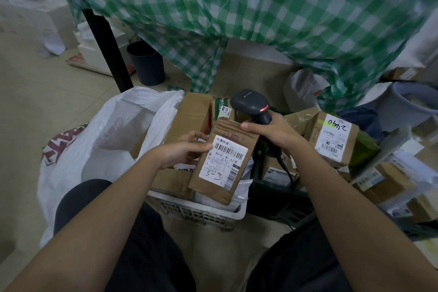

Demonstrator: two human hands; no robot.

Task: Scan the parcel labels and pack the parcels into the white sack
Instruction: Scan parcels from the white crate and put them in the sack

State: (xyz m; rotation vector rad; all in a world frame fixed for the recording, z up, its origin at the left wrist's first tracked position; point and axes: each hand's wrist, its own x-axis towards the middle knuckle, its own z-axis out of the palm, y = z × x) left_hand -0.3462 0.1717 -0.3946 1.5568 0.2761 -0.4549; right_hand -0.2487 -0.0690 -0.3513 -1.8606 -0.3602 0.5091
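A flat brown cardboard parcel (214, 187) with a white barcode label (224, 161) facing up is held over a white plastic crate (201, 214). My left hand (184, 152) grips its left edge, thumb on the label's corner. My right hand (272, 133) grips the handle of a black barcode scanner (251, 103), whose red light glows, and its thumb rests on the parcel's top edge. The white sack (104, 140) stands open to the left of the crate. More brown parcels lie in the crate behind the held one.
A labelled box (331, 140) and stacked parcels (388, 182) sit to the right. A table with a green checked cloth (260, 12) overhangs ahead, with a black table leg (106, 47), a dark bin (148, 64) and a grey bucket (412, 104) on the floor. My knees frame the crate.
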